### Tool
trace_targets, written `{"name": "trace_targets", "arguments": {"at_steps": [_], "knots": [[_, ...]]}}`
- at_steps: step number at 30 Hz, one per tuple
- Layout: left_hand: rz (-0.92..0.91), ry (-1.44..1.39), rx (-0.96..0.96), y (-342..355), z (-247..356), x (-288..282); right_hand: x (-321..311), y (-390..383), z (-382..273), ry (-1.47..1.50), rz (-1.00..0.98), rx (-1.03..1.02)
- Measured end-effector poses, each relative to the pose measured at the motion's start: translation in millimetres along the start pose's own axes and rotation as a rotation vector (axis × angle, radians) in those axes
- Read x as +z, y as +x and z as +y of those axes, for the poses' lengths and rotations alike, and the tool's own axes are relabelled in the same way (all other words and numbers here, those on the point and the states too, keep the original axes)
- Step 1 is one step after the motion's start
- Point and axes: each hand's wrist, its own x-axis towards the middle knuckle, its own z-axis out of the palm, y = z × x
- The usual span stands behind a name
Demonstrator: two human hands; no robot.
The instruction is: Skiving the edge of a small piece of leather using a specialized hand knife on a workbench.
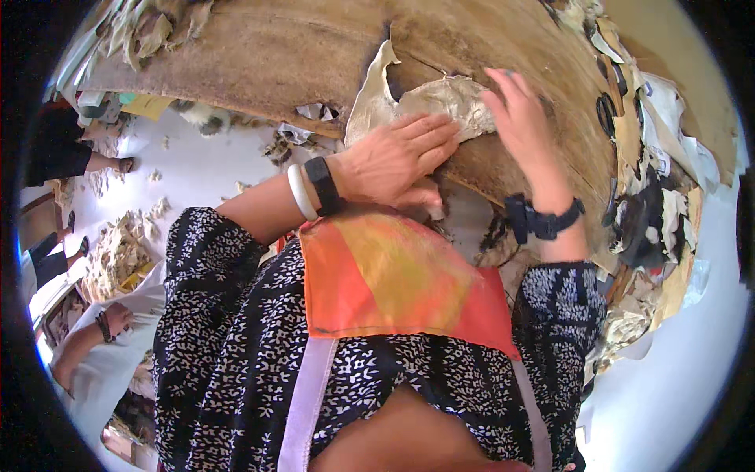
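Note:
A pale cream piece of hide (pixel 446 99) with an irregular outline lies on the brown wooden worktop (pixel 267 47) in front of me. One narrow pointed part of it reaches away toward the far side. My left hand (pixel 401 153) rests across its near edge, palm down, fingers stretched and close together; the thumb is bent toward me. At the hide's right end is my right hand (pixel 517 118), its fingers extended and apart. Whether those fingertips touch the hide or hover over it is hard to tell. Neither hand grips anything I can see.
Black-handled scissors (pixel 605 115) are at the worktop's right edge, beside hide scraps and a black-and-white furry piece (pixel 646 224). More scraps (pixel 149 35) hang at the far left. On the floor at left lies a scrap heap (pixel 122 252); another person's hand (pixel 116 321) shows nearby.

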Motion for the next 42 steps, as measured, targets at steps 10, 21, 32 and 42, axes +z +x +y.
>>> {"name": "trace_targets", "arguments": {"at_steps": [10, 21, 32, 42], "knots": [[-0.073, 0.373, 0.027, 16.6, 6.7, 33.3, 22.6, 24.2, 23.7, 0.345, -0.206, 0.221], [0.032, 0.085, -0.149, -3.5, -8.5, 13.8, -7.0, -40.2, 57.6, -0.159, -0.067, 0.276], [0.013, 0.274, -0.299, -42.3, -15.1, 20.7, 14.9, -41.6, 27.8, -0.17, -0.148, 0.342], [0.0, 0.298, -0.219, -22.6, -12.9, 43.8, -5.9, -33.1, -85.5, -0.141, -0.068, -0.233]]}}
